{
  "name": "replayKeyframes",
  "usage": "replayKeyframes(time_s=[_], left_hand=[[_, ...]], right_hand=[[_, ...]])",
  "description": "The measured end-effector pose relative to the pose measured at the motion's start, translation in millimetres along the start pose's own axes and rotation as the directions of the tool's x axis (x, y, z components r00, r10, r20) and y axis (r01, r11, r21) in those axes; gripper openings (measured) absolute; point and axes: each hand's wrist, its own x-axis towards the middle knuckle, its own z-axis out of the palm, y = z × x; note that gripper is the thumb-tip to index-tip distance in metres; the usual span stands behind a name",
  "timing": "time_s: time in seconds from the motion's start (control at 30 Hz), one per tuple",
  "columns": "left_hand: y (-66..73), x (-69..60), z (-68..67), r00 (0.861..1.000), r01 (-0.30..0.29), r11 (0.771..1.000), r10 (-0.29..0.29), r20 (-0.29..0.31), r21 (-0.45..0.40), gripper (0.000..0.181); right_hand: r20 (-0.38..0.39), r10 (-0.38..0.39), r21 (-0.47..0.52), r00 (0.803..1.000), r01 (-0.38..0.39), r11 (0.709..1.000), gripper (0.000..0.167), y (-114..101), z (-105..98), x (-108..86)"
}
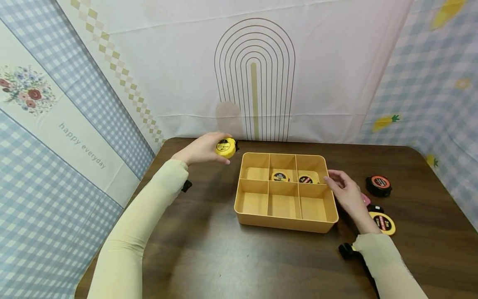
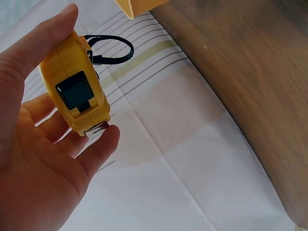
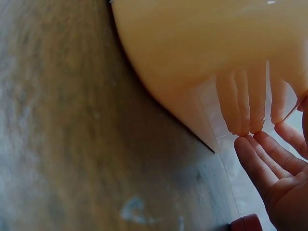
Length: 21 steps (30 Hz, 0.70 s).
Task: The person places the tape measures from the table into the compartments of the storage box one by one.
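Observation:
My left hand (image 1: 203, 148) holds a yellow tape measure (image 1: 225, 147) in the air, left of a divided yellow box (image 1: 285, 222). In the left wrist view the tape measure (image 2: 72, 86) shows a dark window and a black wrist strap, with thumb and fingers around it. My right hand (image 1: 347, 195) grips the box's right wall, thumb at the rim and fingertips against the outside. That wall (image 3: 192, 43) fills much of the right wrist view and mirrors the fingers. One tape measure (image 1: 280, 177) lies in the back middle compartment, another (image 1: 307, 178) in the back right one.
Right of the box lie a black and orange tape measure (image 1: 379, 185), a yellow one (image 1: 384, 223) and a pink thing (image 1: 365, 199) partly hidden by my right hand. A patterned cloth (image 1: 328, 83) hangs behind the brown table (image 1: 224, 257).

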Motion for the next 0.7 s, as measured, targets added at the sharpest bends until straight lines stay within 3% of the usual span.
replayKeyframes(time_s=[0.37, 0.7], left_hand=[[12.1, 1.9, -0.9, 0.999, -0.042, 0.999, 0.042, 0.0, 0.003, 0.083], [18.3, 4.5, 0.0, 0.999, -0.047, 0.999, 0.047, 0.023, 0.009, 0.083]], right_hand=[[0.01, 0.015, 0.017, 1.0, -0.015, 1.0, 0.058, -2, 0, -1.9], [0.009, 0.022, 0.016, 1.0, -0.022, 1.0, 0.056, -3, -1, -2.9]])
